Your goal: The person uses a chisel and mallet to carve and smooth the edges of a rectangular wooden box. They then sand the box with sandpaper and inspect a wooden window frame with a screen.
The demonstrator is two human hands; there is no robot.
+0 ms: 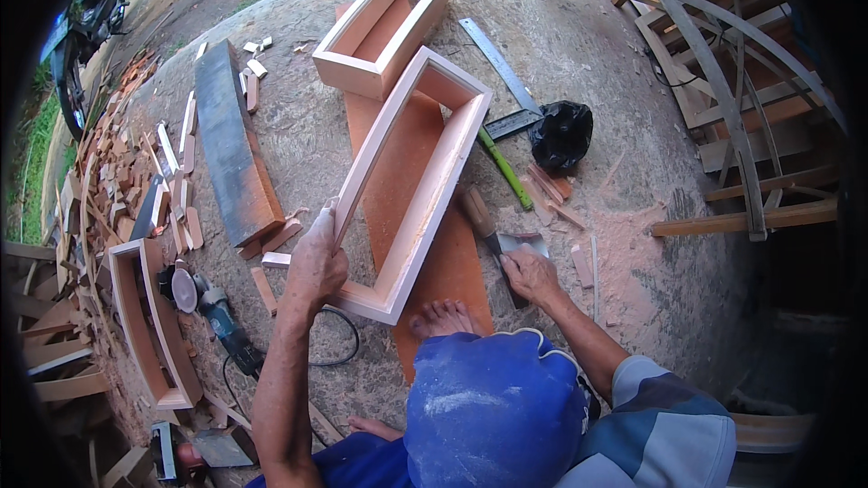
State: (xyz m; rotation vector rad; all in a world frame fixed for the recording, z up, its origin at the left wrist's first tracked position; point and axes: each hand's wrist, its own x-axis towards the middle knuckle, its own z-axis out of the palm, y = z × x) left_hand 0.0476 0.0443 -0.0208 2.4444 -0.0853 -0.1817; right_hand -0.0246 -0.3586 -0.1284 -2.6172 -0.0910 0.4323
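Under my left hand [314, 264], whose fingers are curled tight over its near long rail, I see the pale open wooden frame [411, 185] tipped on edge on an orange board [449, 264], with a bare foot [442, 316] just below its near corner. Right of those fingers, my right hand [531, 276] lies on the sawdusty ground, its fingers pressed down on a metal scraper blade [523, 243] beside a wooden-handled tool [477, 213]. Beyond the fingertips I see a green-handled tool [504, 168], a black bag [561, 134], a steel square [500, 68], and a second frame [387, 23] farthest off.
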